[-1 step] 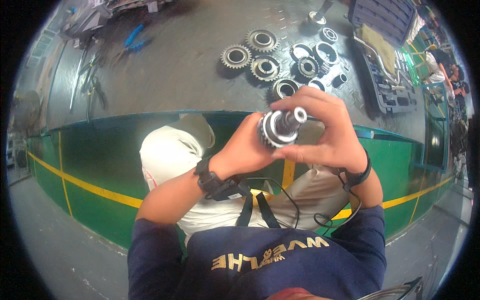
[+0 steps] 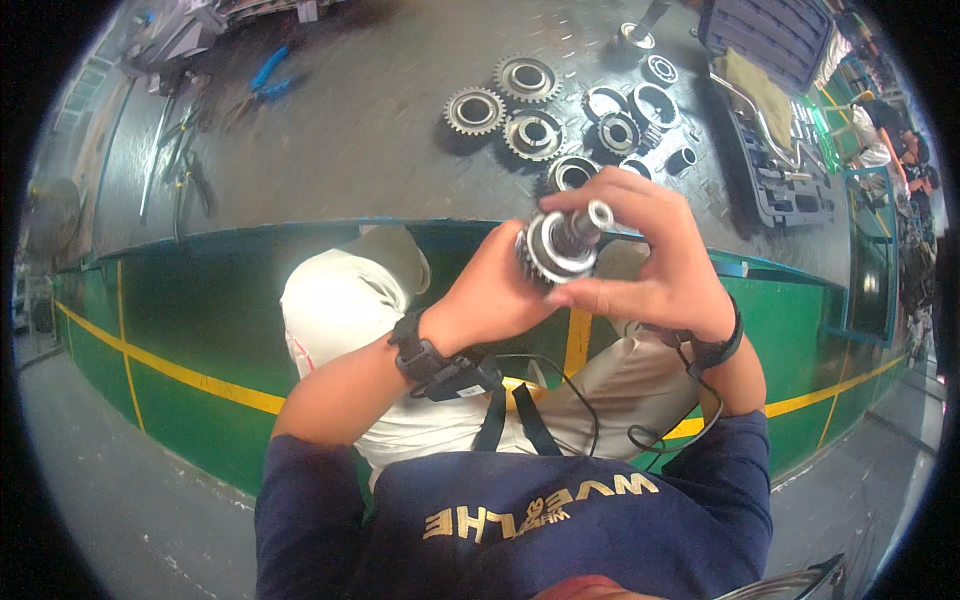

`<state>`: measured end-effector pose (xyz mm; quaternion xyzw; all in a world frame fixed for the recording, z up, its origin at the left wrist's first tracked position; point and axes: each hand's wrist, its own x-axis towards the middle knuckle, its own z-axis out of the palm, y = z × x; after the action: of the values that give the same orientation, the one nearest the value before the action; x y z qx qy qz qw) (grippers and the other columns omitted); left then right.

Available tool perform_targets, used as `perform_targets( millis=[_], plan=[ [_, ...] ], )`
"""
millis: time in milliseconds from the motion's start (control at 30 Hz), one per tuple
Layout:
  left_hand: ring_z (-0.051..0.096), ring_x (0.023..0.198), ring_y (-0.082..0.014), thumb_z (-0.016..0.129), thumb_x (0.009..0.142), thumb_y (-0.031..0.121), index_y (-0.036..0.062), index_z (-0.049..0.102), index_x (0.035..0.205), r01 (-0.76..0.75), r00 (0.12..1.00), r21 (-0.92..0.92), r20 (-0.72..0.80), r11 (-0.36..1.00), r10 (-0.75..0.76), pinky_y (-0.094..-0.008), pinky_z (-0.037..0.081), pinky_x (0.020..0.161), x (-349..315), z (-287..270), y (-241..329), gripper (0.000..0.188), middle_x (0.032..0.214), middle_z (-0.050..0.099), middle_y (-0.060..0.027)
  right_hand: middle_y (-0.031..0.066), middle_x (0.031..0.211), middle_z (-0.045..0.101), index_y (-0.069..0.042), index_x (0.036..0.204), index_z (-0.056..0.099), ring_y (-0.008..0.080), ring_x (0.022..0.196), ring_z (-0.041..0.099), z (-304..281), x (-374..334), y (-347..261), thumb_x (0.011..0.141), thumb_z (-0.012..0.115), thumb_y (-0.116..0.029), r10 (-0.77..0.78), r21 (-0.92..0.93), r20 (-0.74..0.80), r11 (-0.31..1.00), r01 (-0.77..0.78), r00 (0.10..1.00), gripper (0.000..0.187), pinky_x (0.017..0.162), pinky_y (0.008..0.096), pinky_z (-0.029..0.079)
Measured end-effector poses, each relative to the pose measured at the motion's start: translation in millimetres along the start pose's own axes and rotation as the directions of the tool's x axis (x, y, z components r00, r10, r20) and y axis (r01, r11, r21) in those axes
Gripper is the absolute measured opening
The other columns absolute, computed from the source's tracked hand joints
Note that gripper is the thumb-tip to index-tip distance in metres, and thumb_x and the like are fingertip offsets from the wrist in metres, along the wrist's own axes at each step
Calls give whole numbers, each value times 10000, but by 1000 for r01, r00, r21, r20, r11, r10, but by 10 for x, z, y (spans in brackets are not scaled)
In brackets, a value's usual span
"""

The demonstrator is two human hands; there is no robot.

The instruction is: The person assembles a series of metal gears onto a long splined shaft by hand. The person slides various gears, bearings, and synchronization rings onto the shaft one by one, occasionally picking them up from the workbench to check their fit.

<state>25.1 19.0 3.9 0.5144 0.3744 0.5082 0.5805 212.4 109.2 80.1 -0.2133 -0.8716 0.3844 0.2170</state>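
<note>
Just in front of the bench's near edge, I hold a metal gear shaft [image 2: 562,248] with a toothed ring and a narrower hollow-ended stem. My left hand [image 2: 492,300] is wrapped round its left side, and its lower part is hidden there. From the right, my right hand [image 2: 660,255] curves about the piece, thumb at the near rim and fingers at the far rim. On the bench just beyond lies a thick ring gear [image 2: 574,177], partly covered by the right fingers. More gears, among them one large toothed gear [image 2: 533,134], lie farther back.
The dark metal bench [image 2: 350,130] carries bearing rings [image 2: 655,105], blue-handled pliers [image 2: 268,75] and more hand tools [image 2: 185,160] at left. An opened socket-set case [image 2: 780,195] with a yellowish cloth [image 2: 752,90] stands at right. A cable [image 2: 590,400] hangs near my lap.
The shaft's stem tip has tilted slightly away from me. Both hands keep nearly the same places around it.
</note>
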Motion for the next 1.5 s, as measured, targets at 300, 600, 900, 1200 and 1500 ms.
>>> perform_targets(
  millis=[300, 600, 900, 1200, 1500],
  plan=[
    [689, 959, -115, 837, 872, 147, 30, 721, 1112, 21, 998, -140, -56, 990, -29, -322, 549, 881, 148, 39, -37, 291, 1017, 765, -50, 169, 1245, 677, 22, 1232, 673, 317, 1150, 676, -21, -28, 12, 733, 928, -315, 47, -78, -82, 995, -53, 995, 655, 1019, 418, 499],
    [692, 1005, -122, 854, 919, 150, 20, 649, 1180, 298, 900, 41, -346, 954, -267, -315, 548, 906, -17, -116, -105, 355, 1110, 742, -52, 140, 841, 745, -26, 863, 740, 290, 752, 706, -448, -168, 596, 882, 816, -211, 208, -155, -510, 932, -327, 835, 200, 692, 382, 519],
    [663, 974, -99, 886, 900, 175, 32, 637, 1153, 125, 922, 99, -380, 987, -79, -294, 538, 905, -17, 58, -272, 384, 1074, 709, -11, 162, 993, 747, -51, 1005, 756, 401, 1045, 685, -257, 493, 1410, 890, 772, -292, 75, -638, -373, 703, -314, 925, 267, 926, 455, 546],
    [693, 1081, -157, 902, 881, 208, -10, 541, 1249, 326, 876, 170, -424, 930, -230, -338, 551, 965, -48, -104, -175, 560, 1175, 723, -102, 205, 947, 762, -44, 1048, 788, 401, 902, 745, -788, 30, 1339, 896, 773, -224, 60, -445, -513, 835, -325, 856, 236, 791, 456, 582],
    [694, 1090, -157, 900, 881, 197, -13, 561, 1267, 286, 900, 114, -372, 952, -226, -335, 550, 969, -60, -84, -267, 554, 1173, 725, -98, 194, 1001, 694, -43, 1073, 739, 398, 958, 687, -291, -351, 898, 816, 855, -417, 287, -566, -304, 712, -415, 908, 469, 810, 492, 554]
  ],
)
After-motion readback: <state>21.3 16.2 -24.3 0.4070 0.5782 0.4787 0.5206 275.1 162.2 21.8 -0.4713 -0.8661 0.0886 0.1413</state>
